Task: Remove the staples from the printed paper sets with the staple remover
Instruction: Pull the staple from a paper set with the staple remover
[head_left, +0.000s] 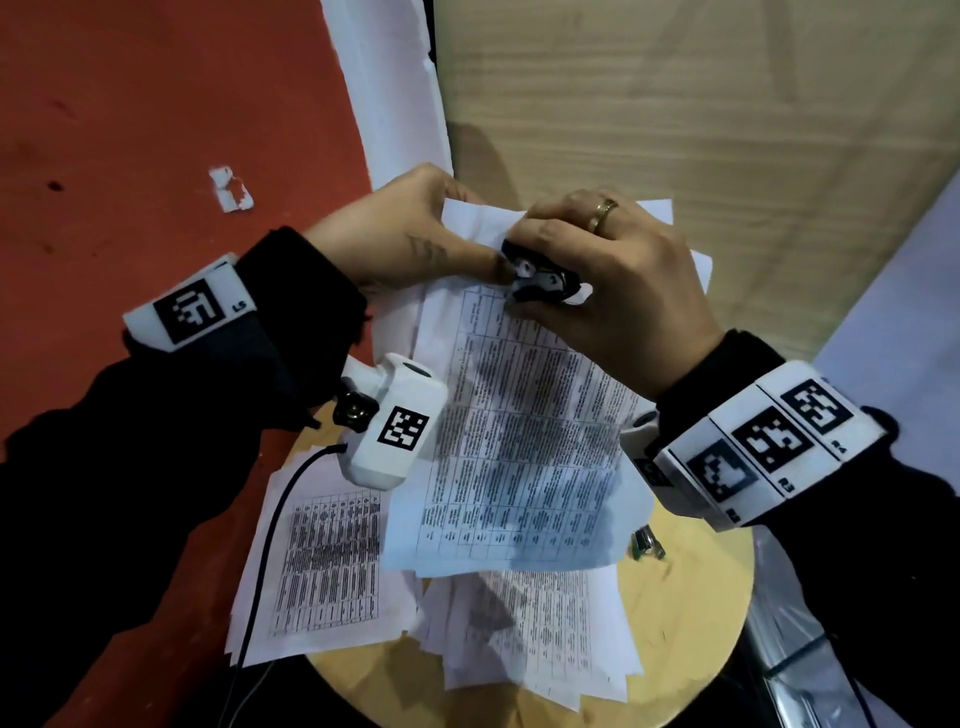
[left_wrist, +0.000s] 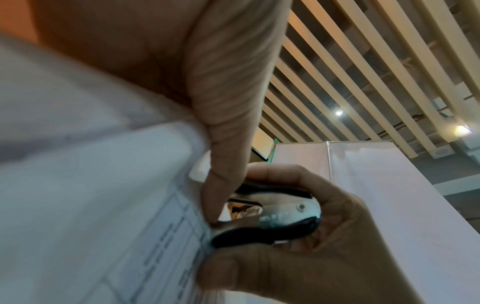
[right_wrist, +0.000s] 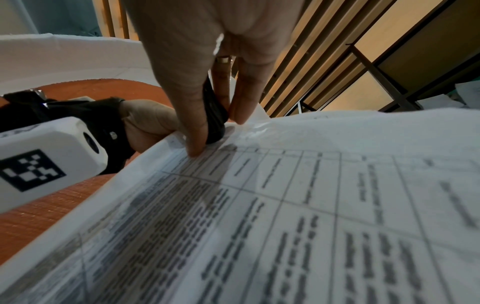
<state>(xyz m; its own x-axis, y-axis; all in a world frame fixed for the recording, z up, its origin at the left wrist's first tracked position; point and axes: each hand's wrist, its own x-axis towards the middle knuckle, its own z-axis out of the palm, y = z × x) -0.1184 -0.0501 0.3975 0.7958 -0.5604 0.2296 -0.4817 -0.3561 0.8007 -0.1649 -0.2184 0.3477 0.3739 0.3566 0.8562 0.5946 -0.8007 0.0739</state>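
**K:** Head view first. Right hand grips the staple remover, fingers curled round it, at the top corner of the paper set. Left hand pinches that same corner, thumb right against the tool. Set is lifted at the corner, trailing down onto loose sheets on the round bench.

**R:** Left wrist view?

**K:** Remover nose is on the sheet edge, left thumb touching the metal. Staple itself not visible, can't tell if it's hooked.

**R:** Right wrist?

**K:** Fingers wrap the black body, tip pressed to the printed page. Corner is crumpled there.

**R:** Risks?

**K:** My read: pull with the prongs only half under and the corner tears. Thumb that close could get nipped. A freed staple may drop into the sheets below.

**R:** Room?

**K:** Tight. Bench is small, papers overhang its rim, wall panel just behind the hands. Pull toward the body, not outward.
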